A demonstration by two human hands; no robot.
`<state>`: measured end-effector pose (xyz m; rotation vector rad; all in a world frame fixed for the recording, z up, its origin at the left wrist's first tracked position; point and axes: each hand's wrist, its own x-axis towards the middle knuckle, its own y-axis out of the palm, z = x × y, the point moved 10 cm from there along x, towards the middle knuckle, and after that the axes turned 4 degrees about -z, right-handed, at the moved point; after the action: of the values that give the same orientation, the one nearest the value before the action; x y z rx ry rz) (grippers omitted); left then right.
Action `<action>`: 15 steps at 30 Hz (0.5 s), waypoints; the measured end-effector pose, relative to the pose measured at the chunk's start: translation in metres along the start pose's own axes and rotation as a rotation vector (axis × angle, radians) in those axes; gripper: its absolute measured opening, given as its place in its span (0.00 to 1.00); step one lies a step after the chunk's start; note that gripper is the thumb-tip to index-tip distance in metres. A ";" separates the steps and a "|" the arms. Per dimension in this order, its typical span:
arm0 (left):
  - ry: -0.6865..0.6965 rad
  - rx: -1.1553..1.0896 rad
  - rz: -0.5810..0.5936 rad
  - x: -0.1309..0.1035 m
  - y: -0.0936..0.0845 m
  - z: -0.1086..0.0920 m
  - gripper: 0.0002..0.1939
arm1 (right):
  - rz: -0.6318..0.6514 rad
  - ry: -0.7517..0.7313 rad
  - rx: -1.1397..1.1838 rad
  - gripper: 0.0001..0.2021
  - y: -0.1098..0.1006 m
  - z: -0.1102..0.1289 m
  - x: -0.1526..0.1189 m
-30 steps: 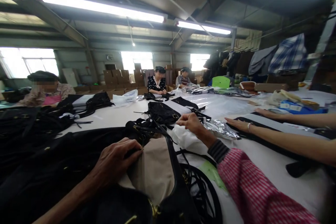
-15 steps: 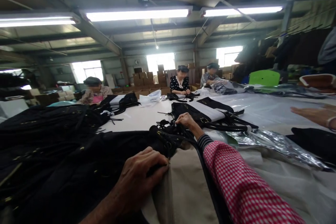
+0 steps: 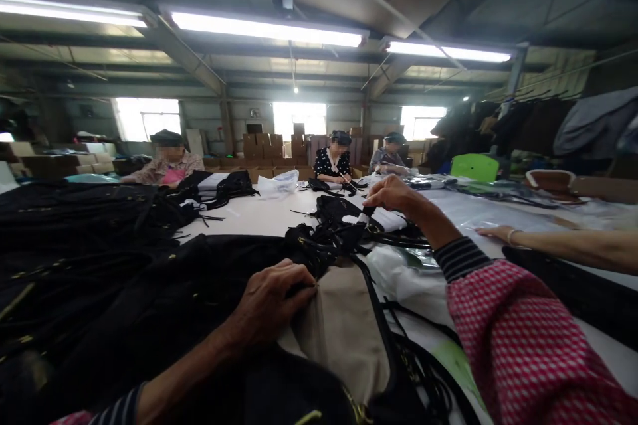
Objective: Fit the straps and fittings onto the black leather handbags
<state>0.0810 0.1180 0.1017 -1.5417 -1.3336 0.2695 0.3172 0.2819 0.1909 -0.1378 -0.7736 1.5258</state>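
A black bag with a beige lining (image 3: 349,325) lies open in front of me. My left hand (image 3: 279,299) pinches the bag's edge beside the lining. Raised above the bag's far end, my right hand (image 3: 391,196) has its fingers closed on a small black strap piece (image 3: 367,211). Below it are tangled black straps (image 3: 323,239). Just beyond lies a black bag with a white wrap (image 3: 331,208), partly hidden by my right hand.
Black bags (image 3: 84,212) are heaped at the left. At the right, another person's hand (image 3: 498,233) reaches over clear plastic. Three people sit across the white table (image 3: 239,216). A green chair back (image 3: 474,167) stands behind.
My right hand has risen and moved right, now lifting a strap piece. My left hand keeps its hold on the bag's edge. The other person's hand at the right has moved inward.
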 end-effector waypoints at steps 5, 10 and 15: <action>0.026 0.050 -0.004 0.002 -0.001 0.000 0.11 | 0.122 0.080 0.132 0.11 -0.069 -0.005 -0.073; 0.040 0.100 0.012 0.004 0.000 0.002 0.14 | 0.067 0.144 0.422 0.11 -0.086 -0.029 -0.149; 0.034 0.143 0.029 0.005 0.000 0.004 0.17 | 0.185 0.183 0.472 0.10 -0.049 -0.045 -0.227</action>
<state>0.0804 0.1247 0.1020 -1.4410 -1.2391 0.3477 0.4133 0.0860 0.1001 0.0048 -0.2471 1.8028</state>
